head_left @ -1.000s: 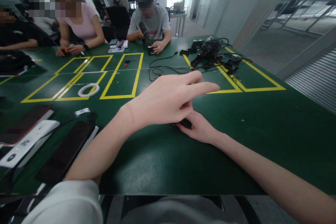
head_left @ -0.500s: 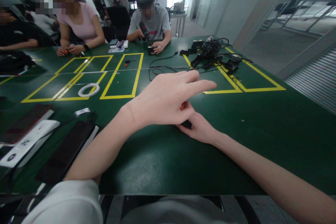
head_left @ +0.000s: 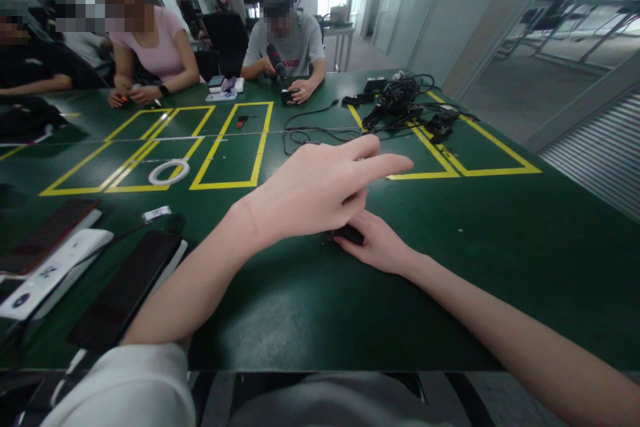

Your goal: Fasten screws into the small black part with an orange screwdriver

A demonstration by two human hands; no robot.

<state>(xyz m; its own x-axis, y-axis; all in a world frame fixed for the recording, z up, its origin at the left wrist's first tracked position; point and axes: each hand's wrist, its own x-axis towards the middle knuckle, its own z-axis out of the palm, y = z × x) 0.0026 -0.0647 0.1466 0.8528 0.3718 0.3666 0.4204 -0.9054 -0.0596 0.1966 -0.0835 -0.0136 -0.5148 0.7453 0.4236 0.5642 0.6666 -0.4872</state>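
Observation:
My left hand (head_left: 330, 180) reaches across from the left, above my right hand. Its forefinger stretches out to the right, while the thumb and other fingers curl in underneath. Whatever they may grip is hidden behind the hand. Low on the green table (head_left: 280, 320), my right hand (head_left: 377, 243) closes its fingers and thumb around a small black object (head_left: 350, 234). My left hand covers part of that object, so its exact kind does not show.
Two dark phones (head_left: 127, 290) and a white power strip (head_left: 60, 273) lie at the near left. A white ring (head_left: 169, 172) and tangled black cables (head_left: 400, 103) lie farther off. Opposite, a person in grey holds a power screwdriver (head_left: 276, 60); a person in pink (head_left: 160, 47) sits beside.
The thumb of my left hand has shifted slightly upward and inward. An orange-red bit seen between my hands is now hidden, and more of the black object shows.

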